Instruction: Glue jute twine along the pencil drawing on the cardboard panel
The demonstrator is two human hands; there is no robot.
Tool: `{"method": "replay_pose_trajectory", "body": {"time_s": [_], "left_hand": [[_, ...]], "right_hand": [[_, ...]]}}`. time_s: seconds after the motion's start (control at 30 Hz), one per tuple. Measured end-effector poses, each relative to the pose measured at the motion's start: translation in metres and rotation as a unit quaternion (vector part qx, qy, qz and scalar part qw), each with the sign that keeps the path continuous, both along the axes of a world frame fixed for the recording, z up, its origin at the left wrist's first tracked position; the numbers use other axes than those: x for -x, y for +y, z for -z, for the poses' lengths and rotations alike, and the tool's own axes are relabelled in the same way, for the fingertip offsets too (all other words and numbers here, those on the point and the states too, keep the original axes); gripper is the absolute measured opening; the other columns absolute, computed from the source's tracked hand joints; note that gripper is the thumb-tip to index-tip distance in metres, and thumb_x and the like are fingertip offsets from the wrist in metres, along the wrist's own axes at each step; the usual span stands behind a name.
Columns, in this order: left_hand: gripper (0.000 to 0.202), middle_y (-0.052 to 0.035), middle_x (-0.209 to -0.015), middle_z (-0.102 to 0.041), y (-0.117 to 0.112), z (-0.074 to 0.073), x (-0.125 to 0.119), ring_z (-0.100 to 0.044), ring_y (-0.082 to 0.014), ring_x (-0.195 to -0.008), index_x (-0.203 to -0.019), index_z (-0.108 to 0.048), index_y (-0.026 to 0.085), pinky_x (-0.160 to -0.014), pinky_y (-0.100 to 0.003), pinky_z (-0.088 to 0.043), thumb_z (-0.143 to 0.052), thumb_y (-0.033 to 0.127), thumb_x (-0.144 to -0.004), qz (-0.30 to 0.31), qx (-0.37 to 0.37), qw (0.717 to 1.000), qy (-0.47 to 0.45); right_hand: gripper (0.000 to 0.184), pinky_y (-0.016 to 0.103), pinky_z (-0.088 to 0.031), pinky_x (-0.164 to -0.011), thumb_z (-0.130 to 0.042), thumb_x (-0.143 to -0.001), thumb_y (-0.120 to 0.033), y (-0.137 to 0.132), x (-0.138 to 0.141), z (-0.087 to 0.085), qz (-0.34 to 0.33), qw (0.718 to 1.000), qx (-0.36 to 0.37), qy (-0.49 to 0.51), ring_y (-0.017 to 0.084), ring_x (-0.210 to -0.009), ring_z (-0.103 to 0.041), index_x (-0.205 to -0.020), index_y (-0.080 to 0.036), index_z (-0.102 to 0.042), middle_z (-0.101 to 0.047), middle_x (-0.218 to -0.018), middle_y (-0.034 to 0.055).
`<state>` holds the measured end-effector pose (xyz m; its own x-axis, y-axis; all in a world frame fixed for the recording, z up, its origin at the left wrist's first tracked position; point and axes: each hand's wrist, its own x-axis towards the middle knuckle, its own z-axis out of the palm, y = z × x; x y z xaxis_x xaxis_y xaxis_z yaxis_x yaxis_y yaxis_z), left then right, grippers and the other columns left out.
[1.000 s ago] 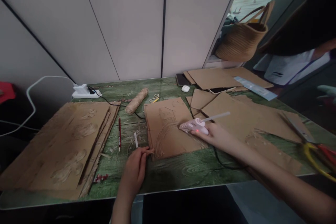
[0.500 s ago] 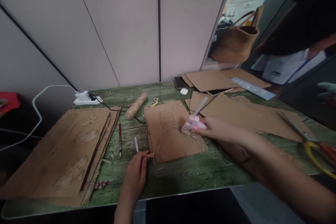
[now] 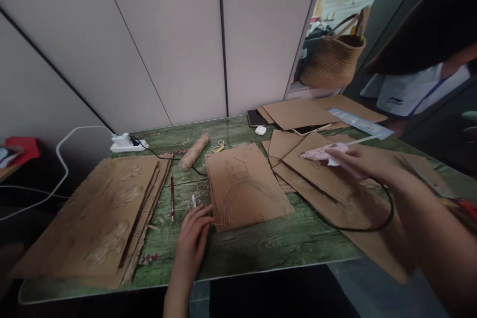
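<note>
My right hand (image 3: 357, 161) grips a pink hot glue gun (image 3: 324, 153) with a white glue stick poking out of its back, held in the air over the cardboard sheets on the right; its black cord (image 3: 372, 218) loops below. My left hand (image 3: 194, 236) rests flat on the green table, fingers spread, touching the near left corner of a cardboard panel (image 3: 246, 186) that carries a pencil drawing and glued twine lines.
A stack of cardboard with twine reliefs (image 3: 100, 208) lies on the left. A red pencil (image 3: 172, 196), twine spool (image 3: 194, 151), white power strip (image 3: 124, 144), phone (image 3: 255, 118) and earbud case (image 3: 260, 130) lie about. Scissors (image 3: 458, 203) lie at right. Another person stands at far right.
My right hand lifted the glue gun off the drawn panel and swung it right over the loose cardboard sheets. My left hand went from pinching at the panel's corner to lying flat.
</note>
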<state>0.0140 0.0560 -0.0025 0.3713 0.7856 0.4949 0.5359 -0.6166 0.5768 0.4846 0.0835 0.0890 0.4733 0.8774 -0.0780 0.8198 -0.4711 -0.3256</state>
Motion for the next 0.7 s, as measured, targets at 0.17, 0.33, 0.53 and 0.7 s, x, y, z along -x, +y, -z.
{"method": "replay_pose_trajectory", "body": {"time_s": [0.17,0.33,0.53,0.7], "left_hand": [[0.020,-0.0031,-0.088,-0.062,-0.003,-0.004,0.001,-0.058,-0.0196,-0.086,-0.099,-0.077,0.032,-0.077,-0.033,-0.047,-0.059,0.025,-0.094,-0.093,-0.070,0.992,0.043],[0.022,-0.0020,-0.084,-0.067,-0.006,-0.016,-0.008,-0.059,-0.0211,-0.085,-0.097,-0.078,0.035,-0.083,-0.039,-0.039,-0.059,0.024,-0.093,-0.109,-0.089,0.985,0.102],[0.023,-0.0017,-0.101,-0.076,-0.005,-0.046,-0.047,-0.059,-0.0252,-0.098,-0.100,-0.076,0.034,-0.090,-0.043,-0.037,-0.057,0.023,-0.095,-0.042,-0.061,0.994,0.085],[0.022,-0.0029,-0.101,-0.075,-0.001,-0.054,-0.061,-0.059,-0.0215,-0.093,-0.106,-0.074,0.028,-0.086,-0.037,-0.046,-0.054,0.022,-0.098,0.046,-0.037,0.996,0.067]], "right_hand": [[0.054,0.037,-0.038,-0.068,-0.045,-0.097,-0.054,0.001,0.001,0.011,0.033,0.992,0.101,-0.073,0.028,-0.079,-0.065,-0.093,-0.007,-0.072,-0.070,-0.094,0.0262],[0.042,0.037,-0.042,-0.070,-0.051,-0.094,-0.050,-0.007,0.030,0.003,0.011,0.997,-0.082,-0.009,0.029,-0.084,-0.064,-0.106,-0.013,-0.066,-0.071,-0.101,0.0210],[0.057,0.030,-0.044,-0.058,-0.041,-0.093,-0.067,-0.018,0.147,0.006,-0.289,0.874,-0.020,0.389,0.019,-0.068,-0.059,-0.091,-0.019,-0.072,-0.068,-0.077,0.0061],[0.056,0.025,-0.041,-0.061,-0.051,-0.088,-0.071,-0.005,0.214,0.032,-0.392,0.763,-0.007,0.514,0.013,-0.067,-0.051,-0.078,-0.017,-0.065,-0.059,-0.071,-0.0007]]}}
